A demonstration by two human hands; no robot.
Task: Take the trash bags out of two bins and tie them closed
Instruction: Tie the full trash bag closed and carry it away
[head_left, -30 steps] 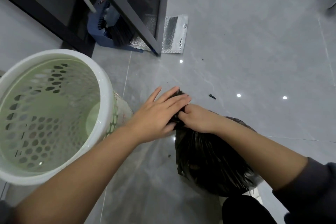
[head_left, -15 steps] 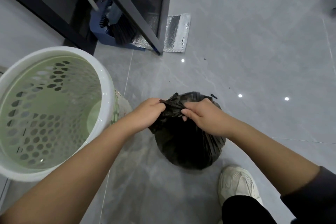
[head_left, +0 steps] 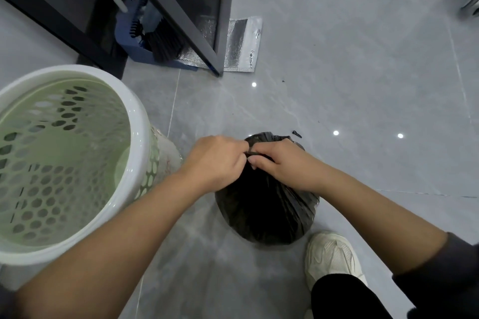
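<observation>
A full black trash bag (head_left: 264, 211) sits on the grey tiled floor in the middle of the view. Its gathered top is held between both hands. My left hand (head_left: 216, 162) grips the twisted plastic from the left with curled fingers. My right hand (head_left: 278, 163) pinches the same neck from the right, knuckles almost touching the left hand. The knot itself is hidden under the fingers. A white and pale green perforated bin (head_left: 59, 163) stands at the left with no bag inside it.
A light sneaker (head_left: 333, 258) and dark trouser leg are just right of the bag. A dark metal door frame (head_left: 204, 33), a blue dustpan with brush (head_left: 153, 41) and a silver foil mat (head_left: 243, 44) lie at the back. A small dark scrap (head_left: 296, 133) lies on the floor behind the bag.
The bag has dropped lower onto the floor and its body now shows. Both hands went from covering the top to closing tightly together on the twisted neck.
</observation>
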